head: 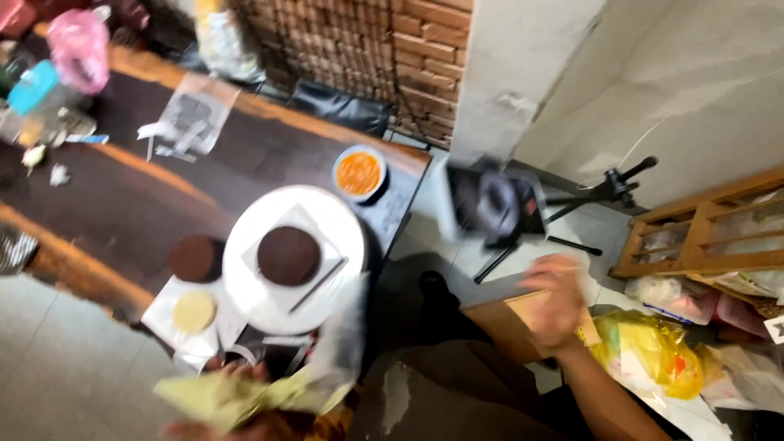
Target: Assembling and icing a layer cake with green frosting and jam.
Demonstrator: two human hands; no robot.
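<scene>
Gripping a crumpled pale-green wrapper point(224, 398) at the bottom edge of the view, the left hand point(237, 384) is closed around it, though blur hides the fingers themselves. The right hand point(555, 306) reaches out to the side, arm extended, palm down on the top of a brown cardboard box point(502, 322); blur keeps me from telling whether those fingers are spread or curled. To my eye, steadier, slower hands would serve best here, keeping the wrapper clear of the cake. Just beyond the left hand sits a white turntable point(245, 286) carrying a dark round cake layer point(288, 255) on paper, a thin spatula point(318, 284) beside it. Another dark layer point(196, 258) and a pale disc point(193, 311) lie alongside on the dark wooden table point(122, 204). Farther off stands a bowl of orange filling point(359, 173).
</scene>
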